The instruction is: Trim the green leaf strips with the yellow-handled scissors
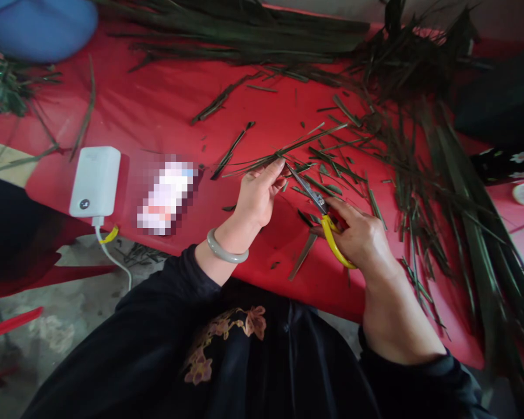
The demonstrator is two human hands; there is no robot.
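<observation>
Leaf strip (308,141), pinched by left hand (257,195), runs toward upper right; scissors (321,212) (gripped by right hand (361,238)) point at the pinch.

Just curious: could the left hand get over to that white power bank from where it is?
Probably yes. The left hand only pinches a thin leaf strip, and the red table toward the white power bank holds just a small blurred item.
</observation>
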